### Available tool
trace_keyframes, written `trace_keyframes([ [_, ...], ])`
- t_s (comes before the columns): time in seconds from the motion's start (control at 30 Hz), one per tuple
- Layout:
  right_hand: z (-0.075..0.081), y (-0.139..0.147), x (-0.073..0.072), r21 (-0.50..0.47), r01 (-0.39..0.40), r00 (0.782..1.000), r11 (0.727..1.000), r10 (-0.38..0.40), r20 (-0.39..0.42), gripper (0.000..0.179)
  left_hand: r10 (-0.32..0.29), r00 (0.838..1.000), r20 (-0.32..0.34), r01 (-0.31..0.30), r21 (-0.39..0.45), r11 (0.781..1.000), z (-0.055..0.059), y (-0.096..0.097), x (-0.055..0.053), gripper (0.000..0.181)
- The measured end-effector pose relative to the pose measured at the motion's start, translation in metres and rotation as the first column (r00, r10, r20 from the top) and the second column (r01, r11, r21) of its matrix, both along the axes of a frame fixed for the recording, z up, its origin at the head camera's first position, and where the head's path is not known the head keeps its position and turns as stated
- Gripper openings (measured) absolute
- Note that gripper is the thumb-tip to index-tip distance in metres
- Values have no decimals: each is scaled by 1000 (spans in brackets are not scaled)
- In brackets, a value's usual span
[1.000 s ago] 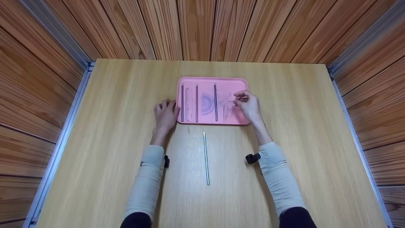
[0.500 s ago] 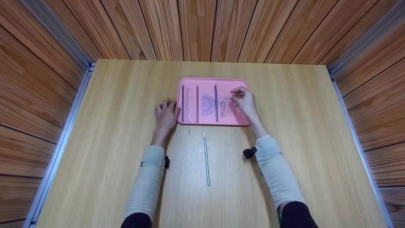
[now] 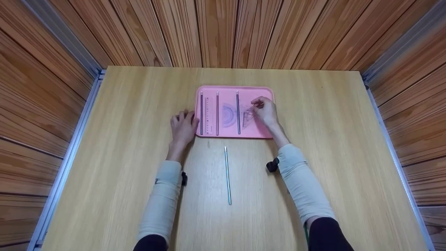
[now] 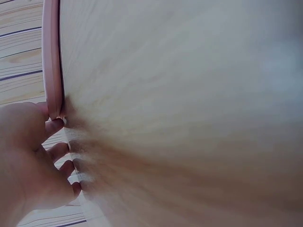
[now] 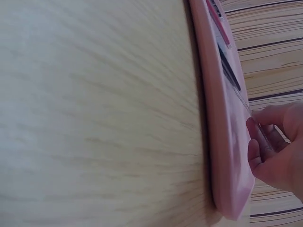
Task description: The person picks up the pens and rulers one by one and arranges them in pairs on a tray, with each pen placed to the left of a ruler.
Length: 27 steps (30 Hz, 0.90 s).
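My right hand pinches a clear set square over the right part of the pink tray. In the right wrist view the set square appears edge-on as a thin clear strip, tilted, one end between the fingers. At the tray's left side, my left hand holds the rim with thumb and a finger, the other fingertips touching the table. On the tray lie a dark pencil, a clear ruler, a reddish pencil, a clear protractor and another dark pencil.
A shiny silvery-blue pencil-like stick lies on the wooden table in front of the tray, between the forearms. Wood-panelled walls stand behind and at both sides.
My right hand has moved left across the tray with the set square, which now lies nearer the right dark pencil. The left hand stays at the tray's edge.
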State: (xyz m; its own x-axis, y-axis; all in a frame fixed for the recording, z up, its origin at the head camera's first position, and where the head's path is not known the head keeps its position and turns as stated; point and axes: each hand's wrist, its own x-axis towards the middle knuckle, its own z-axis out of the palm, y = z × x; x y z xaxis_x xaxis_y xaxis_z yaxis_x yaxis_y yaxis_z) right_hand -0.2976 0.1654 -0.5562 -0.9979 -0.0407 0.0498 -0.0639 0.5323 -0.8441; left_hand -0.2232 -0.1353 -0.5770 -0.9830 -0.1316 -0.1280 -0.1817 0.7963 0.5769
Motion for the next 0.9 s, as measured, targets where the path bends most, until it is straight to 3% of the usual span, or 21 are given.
trace_keyframes([
  [0.37,-9,-2,-1,122,-19,999,992,24,-41,14,-10,1000,-9,9,-35,999,1,1,-1,50],
  [0.57,-9,-4,1,204,-2,1000,979,3,-5,15,-11,1000,-3,11,-39,999,1,1,0,50],
  [0.9,-10,-5,3,258,-29,999,966,39,-33,12,-13,1000,-24,12,-34,999,-1,1,0,49],
])
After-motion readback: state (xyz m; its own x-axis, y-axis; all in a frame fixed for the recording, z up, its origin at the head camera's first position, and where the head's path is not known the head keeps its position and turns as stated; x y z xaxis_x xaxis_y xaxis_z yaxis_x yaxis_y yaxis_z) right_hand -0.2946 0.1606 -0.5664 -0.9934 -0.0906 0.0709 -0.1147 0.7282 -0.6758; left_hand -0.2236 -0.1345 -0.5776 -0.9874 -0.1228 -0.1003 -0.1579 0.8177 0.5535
